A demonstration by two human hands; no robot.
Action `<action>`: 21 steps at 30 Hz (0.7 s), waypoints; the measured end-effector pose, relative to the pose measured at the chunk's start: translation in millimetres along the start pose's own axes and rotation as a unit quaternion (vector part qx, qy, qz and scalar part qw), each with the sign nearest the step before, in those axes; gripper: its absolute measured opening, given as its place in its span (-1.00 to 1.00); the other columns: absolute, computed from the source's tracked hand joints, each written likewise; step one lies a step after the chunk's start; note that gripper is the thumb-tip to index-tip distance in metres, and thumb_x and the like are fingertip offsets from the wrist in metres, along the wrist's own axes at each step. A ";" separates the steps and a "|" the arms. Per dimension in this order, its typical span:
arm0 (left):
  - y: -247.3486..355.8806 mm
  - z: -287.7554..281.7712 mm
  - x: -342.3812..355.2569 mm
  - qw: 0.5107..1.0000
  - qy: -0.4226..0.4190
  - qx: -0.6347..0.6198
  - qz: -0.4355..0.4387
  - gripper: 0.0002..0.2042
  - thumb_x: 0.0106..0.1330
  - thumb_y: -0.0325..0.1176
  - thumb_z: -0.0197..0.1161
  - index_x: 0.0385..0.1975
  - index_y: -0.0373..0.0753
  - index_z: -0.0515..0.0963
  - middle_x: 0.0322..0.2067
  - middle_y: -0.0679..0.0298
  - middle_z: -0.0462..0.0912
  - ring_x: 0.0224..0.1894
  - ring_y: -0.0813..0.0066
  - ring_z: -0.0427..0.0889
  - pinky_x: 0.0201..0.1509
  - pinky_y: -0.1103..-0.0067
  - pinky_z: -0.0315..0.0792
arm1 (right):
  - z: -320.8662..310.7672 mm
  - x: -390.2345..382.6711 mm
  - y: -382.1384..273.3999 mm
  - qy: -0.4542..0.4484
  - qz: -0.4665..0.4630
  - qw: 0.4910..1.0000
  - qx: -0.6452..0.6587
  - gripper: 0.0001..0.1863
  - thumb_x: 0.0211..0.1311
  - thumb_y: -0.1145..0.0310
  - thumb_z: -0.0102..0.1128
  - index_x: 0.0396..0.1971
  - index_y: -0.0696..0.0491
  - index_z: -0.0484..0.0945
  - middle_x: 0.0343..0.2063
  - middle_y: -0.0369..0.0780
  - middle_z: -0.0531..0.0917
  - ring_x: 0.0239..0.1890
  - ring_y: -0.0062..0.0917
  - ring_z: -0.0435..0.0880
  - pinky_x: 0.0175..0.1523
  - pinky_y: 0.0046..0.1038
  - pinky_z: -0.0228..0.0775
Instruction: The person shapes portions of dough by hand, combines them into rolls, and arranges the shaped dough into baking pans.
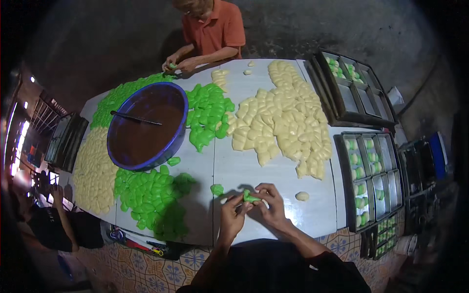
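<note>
Over the near edge of the white table, my left hand (232,218) and my right hand (272,207) meet around a small green dough piece (250,197). The fingers of both hands are closed on it, and part of it is hidden by them. One loose green dough piece (217,189) lies just beyond my left hand. To the right of my right hand rests a single cream dough piece (302,196). A broad spread of cream dough pieces (288,122) covers the table farther off, with green dough pieces (207,110) beside it.
A large blue basin (181,128) of brown filling stands on the left, a dark-handled utensil (137,118) in it. Metal baking pans (337,161) with green-and-cream dough line the right side. Across the table a person in an orange shirt (222,29) handles green dough; another person (53,224) is at left.
</note>
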State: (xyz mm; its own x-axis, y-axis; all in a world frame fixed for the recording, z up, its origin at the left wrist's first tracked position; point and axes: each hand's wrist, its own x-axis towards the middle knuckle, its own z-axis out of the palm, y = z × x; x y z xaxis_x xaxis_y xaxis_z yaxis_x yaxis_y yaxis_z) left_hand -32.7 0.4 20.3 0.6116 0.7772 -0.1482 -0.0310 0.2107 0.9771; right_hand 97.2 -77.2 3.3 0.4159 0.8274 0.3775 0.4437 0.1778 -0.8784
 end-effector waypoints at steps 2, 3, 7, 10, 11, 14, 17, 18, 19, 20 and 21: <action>5.3 6.3 -6.7 0.993 -0.044 -0.087 -0.066 -0.80 0.35 -0.49 0.12 -0.12 -0.48 0.48 -0.24 0.18 0.57 -0.18 0.44 0.62 0.01 0.56 0.55 | -4.1 -7.8 -0.2 0.053 0.087 0.987 0.121 -0.75 0.14 0.50 0.20 -0.14 0.16 0.59 -0.09 -0.17 0.46 -0.08 -0.47 0.49 0.01 -0.46 0.35; -8.2 7.2 -7.3 0.989 -0.065 -0.132 -0.024 -0.80 0.35 -0.46 0.14 -0.14 -0.47 0.49 -0.31 0.22 0.59 -0.27 0.49 0.62 -0.07 0.60 0.57 | -8.3 -9.0 -1.2 0.049 0.092 0.983 0.148 -0.76 0.13 0.51 0.20 -0.17 0.15 0.59 -0.12 -0.17 0.48 -0.08 -0.46 0.51 -0.01 -0.47 0.36; -30.4 7.6 -9.8 0.984 -0.076 -0.137 -0.089 -0.79 0.37 -0.40 0.11 -0.09 -0.38 0.42 -0.34 0.26 0.58 -0.32 0.55 0.58 -0.28 0.66 0.52 | -16.0 -22.6 -17.7 -0.022 0.101 0.994 0.038 -0.80 0.21 0.43 0.16 -0.19 0.16 0.60 -0.19 -0.19 0.53 -0.10 -0.45 0.54 -0.06 -0.50 0.37; -18.1 27.4 -22.3 0.995 -0.001 -0.069 -0.071 -0.64 0.31 -0.50 0.17 0.06 -0.25 0.24 -0.33 0.26 0.55 -0.27 0.56 0.55 -0.27 0.66 0.51 | -17.5 -34.1 -17.3 -0.013 0.184 0.981 0.061 -0.74 0.19 0.41 0.18 -0.12 0.15 0.57 -0.25 -0.21 0.52 -0.18 -0.48 0.54 -0.09 -0.52 0.37; -28.2 25.4 -22.3 0.999 -0.018 -0.030 0.001 -0.43 0.22 -0.59 0.21 0.16 -0.13 0.07 -0.31 0.22 0.52 -0.23 0.55 0.52 -0.26 0.64 0.50 | -16.8 -34.7 -19.2 0.024 0.210 0.974 0.085 -0.68 0.19 0.40 0.19 -0.05 0.13 0.54 -0.29 -0.23 0.52 -0.22 -0.50 0.53 -0.12 -0.53 0.36; -35.8 20.6 -19.5 0.993 -0.051 0.020 0.107 -0.31 0.05 -0.80 0.07 0.19 -0.18 0.02 -0.27 0.11 0.48 -0.19 0.43 0.54 -0.15 0.56 0.52 | -20.9 -35.6 -19.2 0.012 0.242 0.967 0.082 -0.53 0.21 0.37 0.16 0.14 0.11 0.38 -0.33 -0.23 0.51 -0.24 -0.54 0.51 -0.16 -0.50 0.37; -36.5 13.8 -17.7 0.990 -0.078 -0.039 0.108 -0.45 -0.04 -0.78 0.04 0.07 -0.39 0.26 -0.21 0.10 0.44 -0.18 0.44 0.51 -0.21 0.61 0.47 | -35.9 -39.8 4.0 -0.215 0.409 0.849 0.257 -0.47 0.14 0.49 0.07 0.18 0.06 0.33 -0.34 -0.26 0.55 -0.25 -0.62 0.54 -0.20 -0.54 0.39; -40.3 10.3 -15.9 0.991 -0.077 -0.038 0.106 -0.45 -0.04 -0.78 0.04 0.07 -0.39 0.26 -0.21 0.10 0.44 -0.18 0.44 0.51 -0.21 0.61 0.47 | -40.6 -39.2 2.2 -0.272 0.417 0.813 0.300 -0.48 0.13 0.52 0.05 0.16 0.06 0.36 -0.34 -0.27 0.57 -0.28 -0.62 0.56 -0.21 -0.55 0.41; -46.1 8.5 -12.1 0.992 -0.038 -0.039 0.110 -0.49 -0.06 -0.71 0.04 0.02 -0.40 0.32 -0.17 0.10 0.42 -0.13 0.40 0.49 -0.14 0.56 0.47 | -39.2 -45.4 7.0 -0.224 0.329 0.888 0.230 -0.53 0.11 0.54 0.03 0.10 0.07 0.43 -0.30 -0.23 0.62 -0.32 -0.56 0.59 -0.18 -0.50 0.46; -53.9 5.1 -9.6 0.993 0.006 -0.040 0.114 -0.53 -0.07 -0.64 0.05 -0.03 -0.42 0.38 -0.12 0.09 0.39 -0.07 0.36 0.48 -0.07 0.51 0.46 | -34.6 -54.1 16.4 -0.121 0.218 0.964 0.095 -0.55 0.10 0.54 0.03 0.06 0.06 0.48 -0.20 -0.19 0.65 -0.24 -0.46 0.63 -0.05 -0.44 0.48; -61.0 -3.8 -7.0 0.990 0.026 0.054 0.128 -0.49 -0.03 -0.45 0.10 0.02 -0.41 0.37 -0.12 0.13 0.40 0.01 0.30 0.42 0.06 0.41 0.39 | -33.2 -56.9 32.3 -0.093 0.193 0.977 0.000 -0.51 0.09 0.53 0.04 0.10 0.01 0.46 -0.10 -0.14 0.62 -0.08 -0.39 0.59 0.04 -0.40 0.44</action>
State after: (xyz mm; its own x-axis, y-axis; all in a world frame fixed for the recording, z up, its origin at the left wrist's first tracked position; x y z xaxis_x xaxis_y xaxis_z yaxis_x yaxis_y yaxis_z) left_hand -38.2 -15.7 -38.8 0.5528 0.8272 0.1011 -0.0925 -0.0597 0.9939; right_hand 114.2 -136.3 -36.9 0.4003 0.9154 -0.0418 0.2821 -0.1665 -0.9448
